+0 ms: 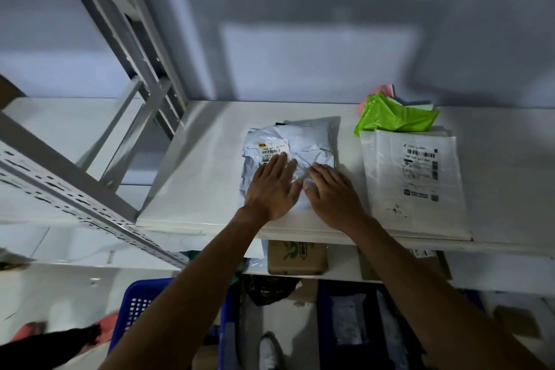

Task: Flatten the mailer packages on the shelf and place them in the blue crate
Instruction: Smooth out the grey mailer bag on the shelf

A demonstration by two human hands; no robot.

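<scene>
Shelving dominates: the white shelf (210,183) carries the parcels. Below the shelf's front edge waits the blue crate (141,309), handy for dropping them in. On the shelf's right end lies a flat white mailer (414,177), with a green mailer (396,117) bunched behind it. Mid-shelf, the crumpled mailer (300,144) takes both palms: the left hand (273,189) and right hand (333,192), fingers straight, press side by side, seemingly squeezing out air.

Two white plastic mailers: crumpled white mailer (312,135), flat white mailer (414,177). One green plastic mailer (396,117). Lower left, one blue lattice crate (138,306).
</scene>
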